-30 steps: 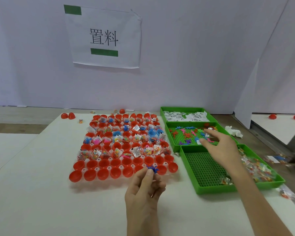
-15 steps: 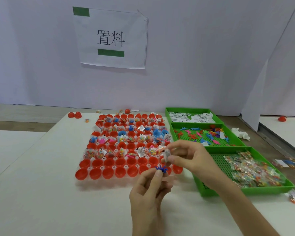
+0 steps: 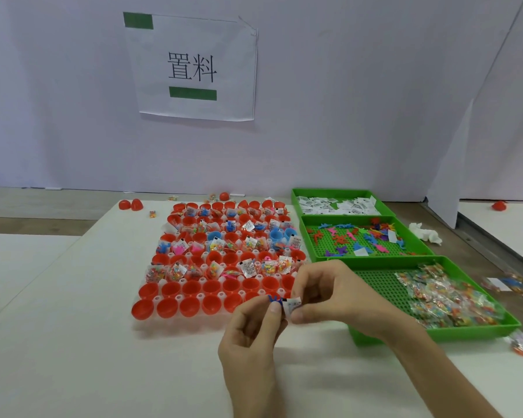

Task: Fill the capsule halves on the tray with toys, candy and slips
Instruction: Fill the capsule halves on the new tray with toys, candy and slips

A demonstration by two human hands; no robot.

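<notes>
White table (image 3: 103, 357) against a pale wall; paper sign (image 3: 194, 67) with two green bars taped above.

Left hand (image 3: 254, 333) — fingers curled, thumb and forefinger pinching a small blue spiky toy (image 3: 274, 298). Right hand (image 3: 335, 294) — fingers curled, pinching a white printed slip (image 3: 293, 306) just beside the toy. Whether the fingertips of the two hands touch cannot be told. Both are held over the near right corner of the clear tray (image 3: 175, 322).

Tray contents: the two nearest rows of red capsule halves (image 3: 171, 289) sit open and unfilled. Rows behind them carry candy packets, slips and small coloured toys. A few blue halves (image 3: 277, 235) stand among the far rows.

Right of the tray, three green bins in a line, edges touching:
- far bin (image 3: 296, 194): white slips
- middle bin (image 3: 307, 236): loose plastic toys, mixed colours
- near bin (image 3: 465, 333): candy packets heaped on its right side; the right wrist crosses its left edge

Two loose red halves (image 3: 130, 204) lie at the table's far left corner. Crumpled tissue (image 3: 426, 233) lies right of the middle bin.
</notes>
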